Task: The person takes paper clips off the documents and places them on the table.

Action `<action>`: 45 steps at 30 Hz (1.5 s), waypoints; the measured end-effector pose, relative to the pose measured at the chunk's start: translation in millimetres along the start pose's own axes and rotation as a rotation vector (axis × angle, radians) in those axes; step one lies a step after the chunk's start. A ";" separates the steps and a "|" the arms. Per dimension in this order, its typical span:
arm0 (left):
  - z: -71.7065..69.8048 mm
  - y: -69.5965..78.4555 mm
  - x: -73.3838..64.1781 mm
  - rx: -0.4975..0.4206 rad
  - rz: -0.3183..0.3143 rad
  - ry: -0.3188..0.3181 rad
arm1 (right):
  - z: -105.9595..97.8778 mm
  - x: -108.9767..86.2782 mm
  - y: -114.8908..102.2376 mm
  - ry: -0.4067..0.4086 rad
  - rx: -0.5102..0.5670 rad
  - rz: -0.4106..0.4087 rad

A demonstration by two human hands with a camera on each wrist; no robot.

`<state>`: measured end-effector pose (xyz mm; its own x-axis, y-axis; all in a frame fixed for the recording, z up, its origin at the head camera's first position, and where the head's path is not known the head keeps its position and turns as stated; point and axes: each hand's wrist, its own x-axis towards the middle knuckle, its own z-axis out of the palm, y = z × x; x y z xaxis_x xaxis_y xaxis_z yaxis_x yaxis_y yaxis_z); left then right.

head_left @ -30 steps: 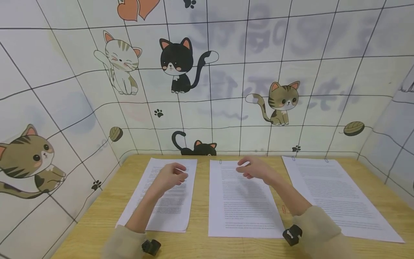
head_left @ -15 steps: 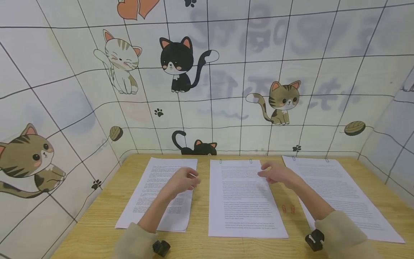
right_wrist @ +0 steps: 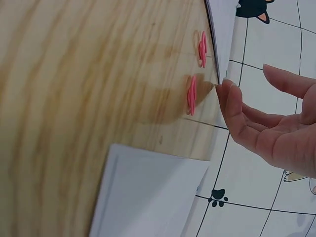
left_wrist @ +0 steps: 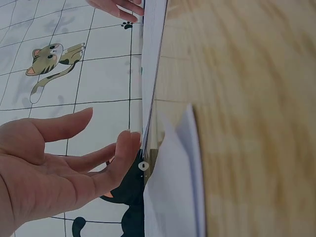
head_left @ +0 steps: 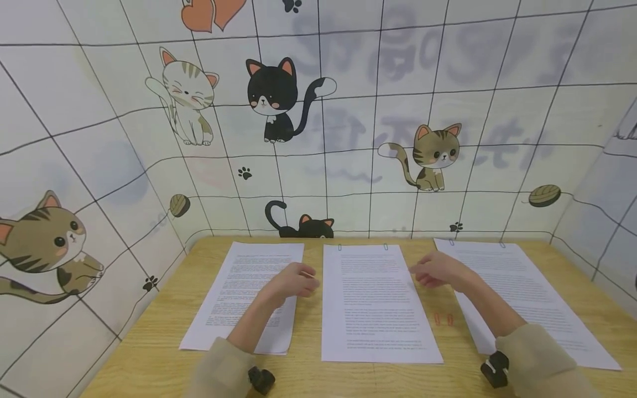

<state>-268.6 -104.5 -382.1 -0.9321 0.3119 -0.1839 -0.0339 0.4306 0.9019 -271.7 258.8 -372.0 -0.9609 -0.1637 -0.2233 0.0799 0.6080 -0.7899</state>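
My left hand hovers at the inner edge of the left paper stack, its fingers loosely bent and holding nothing. Between the hands lies the middle paper stack, with a paper clip and another paper clip on its top edge. Beside this stack's right edge is my right hand, with nothing in its grasp and fingertips near the edge. Two red paper clips rest on the wood between the middle and right stacks.
The right paper stack carries two clips along its top edge. All three stacks lie on a wooden table. A cat-print cloth rises behind and at both sides.
Both hands have moved rightward and slightly toward me. The right hand has come off the middle stack's top, and its second clip and the red clips now show fully.
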 end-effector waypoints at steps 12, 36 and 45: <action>14.3 6.7 15.5 0.069 -0.047 0.045 | 5.9 4.3 4.9 -0.007 0.121 0.060; 14.1 5.1 19.5 -0.075 -0.050 -0.022 | 13.7 0.2 1.9 -0.051 0.130 -0.031; 14.7 6.8 18.0 -0.044 -0.032 -0.030 | 15.4 -2.4 -2.9 -0.016 0.076 -0.145</action>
<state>-280.4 -83.4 -385.1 -0.9190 0.3244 -0.2239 -0.0796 0.4036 0.9114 -265.6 245.4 -378.0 -0.9596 -0.2580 -0.1127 -0.0384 0.5167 -0.8553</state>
